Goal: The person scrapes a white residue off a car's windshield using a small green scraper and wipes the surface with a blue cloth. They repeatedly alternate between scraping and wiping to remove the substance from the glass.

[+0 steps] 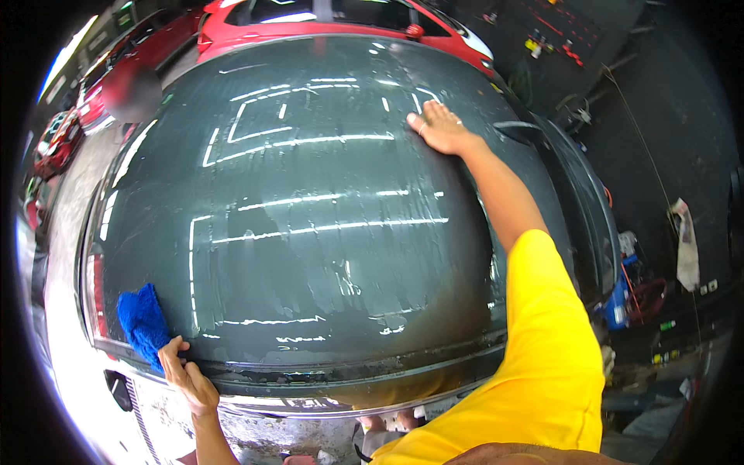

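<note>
A wide, dark grey-green car roof [325, 271] fills the middle of the view, streaked with water and bright light reflections. My right hand [442, 128] lies flat on its far right part, fingers stretched out, with a ring on one finger and nothing held. At the near left corner, the bent fingers of my left hand [188, 377] grip the end of a blue microfibre cloth [143, 319]. Most of the cloth lies bunched on the roof beyond those fingers. The near roof edge runs just beside my left hand.
Beyond the roof stands a red car [364, 17], with another red car [128, 58] at the far left. A side mirror [118, 390] juts out below my left hand. On the right, a blue container [617, 304] stands by a dark wall, where a pale cloth [686, 248] hangs.
</note>
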Demonstrator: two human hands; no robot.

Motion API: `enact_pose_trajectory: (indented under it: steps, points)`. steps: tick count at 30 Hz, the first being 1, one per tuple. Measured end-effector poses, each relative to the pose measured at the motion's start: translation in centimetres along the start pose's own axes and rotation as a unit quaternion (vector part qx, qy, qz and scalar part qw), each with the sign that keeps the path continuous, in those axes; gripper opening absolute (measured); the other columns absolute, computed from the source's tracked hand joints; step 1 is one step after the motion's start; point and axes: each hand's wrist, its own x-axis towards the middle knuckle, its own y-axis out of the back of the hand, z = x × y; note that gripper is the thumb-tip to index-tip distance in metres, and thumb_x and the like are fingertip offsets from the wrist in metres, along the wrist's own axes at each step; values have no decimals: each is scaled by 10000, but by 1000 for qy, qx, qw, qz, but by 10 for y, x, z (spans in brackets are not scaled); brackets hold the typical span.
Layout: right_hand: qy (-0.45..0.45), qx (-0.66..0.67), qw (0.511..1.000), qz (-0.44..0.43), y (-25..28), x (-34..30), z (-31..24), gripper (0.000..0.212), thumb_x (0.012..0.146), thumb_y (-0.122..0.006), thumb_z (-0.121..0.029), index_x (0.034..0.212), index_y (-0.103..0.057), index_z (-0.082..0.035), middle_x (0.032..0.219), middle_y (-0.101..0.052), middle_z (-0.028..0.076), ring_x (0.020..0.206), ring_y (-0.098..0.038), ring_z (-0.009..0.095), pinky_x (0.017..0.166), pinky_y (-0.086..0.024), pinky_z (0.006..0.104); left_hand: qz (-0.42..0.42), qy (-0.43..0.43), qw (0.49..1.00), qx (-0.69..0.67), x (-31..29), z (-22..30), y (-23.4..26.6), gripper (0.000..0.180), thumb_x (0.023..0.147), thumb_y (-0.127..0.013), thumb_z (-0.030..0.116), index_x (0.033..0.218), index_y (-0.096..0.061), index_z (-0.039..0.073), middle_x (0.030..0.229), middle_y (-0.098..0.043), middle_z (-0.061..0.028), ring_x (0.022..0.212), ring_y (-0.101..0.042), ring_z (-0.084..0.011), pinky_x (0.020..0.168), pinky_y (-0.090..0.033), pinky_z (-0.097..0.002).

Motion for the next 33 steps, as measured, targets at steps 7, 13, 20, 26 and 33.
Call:
enact_pose_trajectory:
  steps: [7, 13, 20, 26, 33]
  points:
    - [58, 8, 998, 12, -10, -79, 0, 909, 1033, -249, -669, 1588, -213, 49, 1682, -159, 228, 1572, -114, 359, 1274, -117, 451, -2, 3, 1000, 8, 5, 7, 2, 441, 774, -409, -2, 1167, -598, -69, 966, -582, -188, 863, -527, -302, 768, -404, -390]
    - [122, -8, 990, -65, 11, -311, -3, 933, 1004, -471, -584, 1594, -160, 69, 1676, -109, 276, 1572, -77, 401, 1269, -93, 489, -10, 5, 1000, 19, 4, 16, 5, 432, 766, -417, -9, 1149, -604, -81, 964, -581, -194, 866, -527, -303, 754, -405, -402]
    - [63, 6, 998, -15, -12, -65, 29, 1002, 987, -276, -746, 1603, -176, 38, 1689, -126, 230, 1576, -86, 359, 1276, -83, 462, 1, 29, 999, 18, -19, -1, 11, 476, 767, -401, -4, 1197, -596, -65, 1039, -575, -167, 916, -532, -268, 735, -392, -360]
    - [-104, 33, 994, 8, 4, 18, 75, 1016, 979, -215, -776, 1609, -174, 20, 1690, -134, 221, 1575, -86, 364, 1271, -106, 477, -21, 22, 999, 21, 5, 0, -9, 465, 791, -382, 15, 1205, -577, -67, 1053, -563, -174, 942, -530, -273, 801, -405, -365]
    - [67, -30, 995, -63, -2, -306, 39, 958, 1007, -388, -664, 1600, -159, 52, 1675, -106, 280, 1562, -97, 426, 1266, -106, 493, -22, 53, 998, 26, -22, -17, 4, 488, 799, -390, 17, 1245, -569, -67, 1091, -551, -185, 1000, -520, -287, 945, -420, -419]
